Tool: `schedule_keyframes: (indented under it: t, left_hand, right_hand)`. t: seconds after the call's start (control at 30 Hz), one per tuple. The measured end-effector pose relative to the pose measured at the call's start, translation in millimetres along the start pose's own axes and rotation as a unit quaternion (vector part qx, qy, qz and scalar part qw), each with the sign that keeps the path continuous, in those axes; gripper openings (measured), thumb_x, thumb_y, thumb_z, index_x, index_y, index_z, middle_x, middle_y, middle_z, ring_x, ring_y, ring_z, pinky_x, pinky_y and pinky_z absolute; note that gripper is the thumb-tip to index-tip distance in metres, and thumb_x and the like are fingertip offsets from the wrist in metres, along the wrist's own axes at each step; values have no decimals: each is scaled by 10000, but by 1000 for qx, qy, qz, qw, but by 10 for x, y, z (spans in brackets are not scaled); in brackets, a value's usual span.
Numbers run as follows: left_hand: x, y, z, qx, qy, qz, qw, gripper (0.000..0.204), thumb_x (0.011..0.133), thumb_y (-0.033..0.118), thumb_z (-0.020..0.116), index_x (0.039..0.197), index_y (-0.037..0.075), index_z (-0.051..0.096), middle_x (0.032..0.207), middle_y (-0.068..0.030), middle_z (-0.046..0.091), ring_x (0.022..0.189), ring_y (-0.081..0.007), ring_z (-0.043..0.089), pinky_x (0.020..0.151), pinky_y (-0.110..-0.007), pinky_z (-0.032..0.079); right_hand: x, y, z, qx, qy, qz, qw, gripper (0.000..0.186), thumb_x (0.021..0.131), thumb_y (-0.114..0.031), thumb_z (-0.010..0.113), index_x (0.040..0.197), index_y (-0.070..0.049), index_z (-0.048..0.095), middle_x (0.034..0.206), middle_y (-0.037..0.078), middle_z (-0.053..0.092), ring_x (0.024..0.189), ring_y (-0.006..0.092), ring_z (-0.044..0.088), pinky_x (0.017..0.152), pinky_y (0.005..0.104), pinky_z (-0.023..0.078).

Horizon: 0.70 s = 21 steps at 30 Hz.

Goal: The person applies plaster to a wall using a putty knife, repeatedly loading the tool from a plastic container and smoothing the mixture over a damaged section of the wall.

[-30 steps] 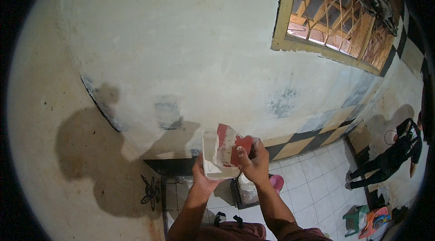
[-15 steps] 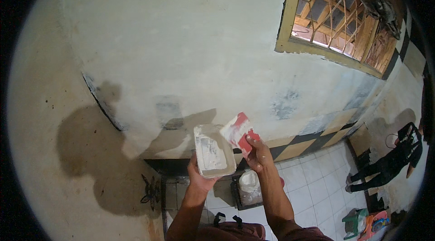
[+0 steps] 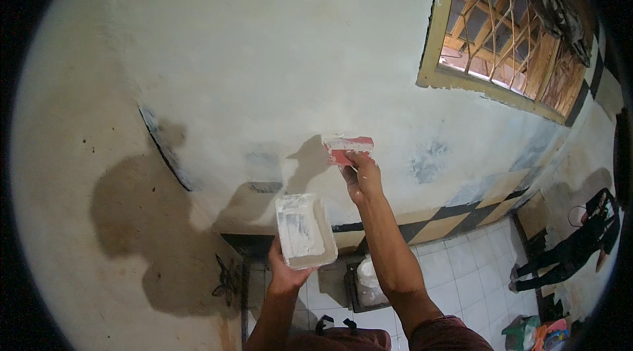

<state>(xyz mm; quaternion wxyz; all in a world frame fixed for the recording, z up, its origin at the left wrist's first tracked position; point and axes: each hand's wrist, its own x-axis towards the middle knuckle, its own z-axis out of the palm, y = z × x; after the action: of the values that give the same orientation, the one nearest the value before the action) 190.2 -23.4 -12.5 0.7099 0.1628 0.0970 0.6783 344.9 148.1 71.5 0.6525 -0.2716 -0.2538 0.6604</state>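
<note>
Right hand [image 3: 361, 179] grip closed on red scraper [image 3: 348, 149] against wall [image 3: 277, 74]; left hand [image 3: 285, 270] grips white tray [image 3: 304, 232]

Home room: patched wall [image 3: 264, 54], tiled floor [image 3: 461, 272]

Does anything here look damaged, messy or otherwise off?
The wall is patchy: grey-blue blotches show through near the window and left of the red scraper that the right hand presses to it. The left hand holds a tilted tray smeared with white filler. Nothing looks spilled.
</note>
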Motion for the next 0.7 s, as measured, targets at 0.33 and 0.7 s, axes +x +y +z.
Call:
schedule_keyframes:
  t: [0.33, 0.7]
  left_hand:
    - [-13, 299, -124, 94, 116, -32, 988, 499, 921, 489, 448, 1287, 173, 569, 1255, -69, 605, 1115, -317, 602, 882, -557, 500]
    - [118, 718, -302, 43, 15, -73, 996, 523, 907, 490, 476, 1283, 140, 572, 1224, -71, 623, 1105, -308, 608, 924, -539, 483]
  right_hand:
    - [165, -803, 802, 25, -55, -135, 989, 136, 885, -106, 506, 929, 17, 547, 904, 141, 584, 828, 222, 601, 707, 339, 549]
    - [732, -246, -37, 32, -27, -91, 995, 110, 881, -87, 477, 788, -43, 516, 746, 91, 544, 705, 191, 566, 671, 335, 531]
